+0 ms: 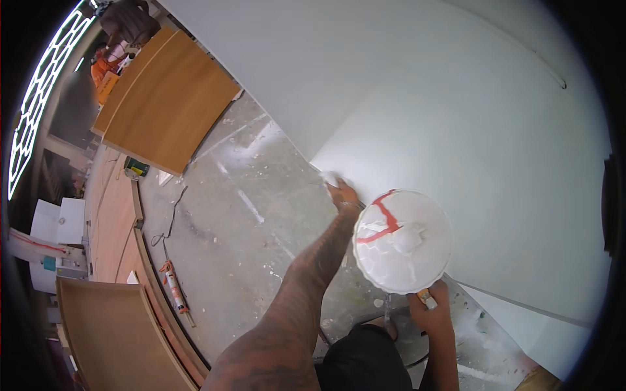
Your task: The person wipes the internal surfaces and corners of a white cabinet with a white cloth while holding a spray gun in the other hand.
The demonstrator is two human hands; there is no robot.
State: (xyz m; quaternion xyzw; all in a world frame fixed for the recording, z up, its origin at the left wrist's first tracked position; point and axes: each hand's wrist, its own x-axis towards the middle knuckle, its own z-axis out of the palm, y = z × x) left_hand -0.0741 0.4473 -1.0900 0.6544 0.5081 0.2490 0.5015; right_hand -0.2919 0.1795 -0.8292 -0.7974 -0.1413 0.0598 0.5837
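My left arm reaches forward across the floor to the foot of the pale wall panel [404, 124]. At its bottom edge my left hand [343, 194] is closed around a small white wad [330, 178], cloth-like but too blurred to name surely. A round white bucket lid [417, 260], smeared with white paste and marked with a red stripe, lies between my arms. Just below its near rim, my right hand [433, 309] grips a short yellow-brown handle [427, 298]; the rest of that tool is hidden. Whether this hand also supports the lid, I cannot tell.
An orange-and-white caulking gun [175, 290] and a dark cable [173, 218] lie on the stained concrete floor [228, 202] at left. Curved wooden panels [169, 98] stand at far left and near left [111, 332]. Another person [127, 23] is in the far left background.
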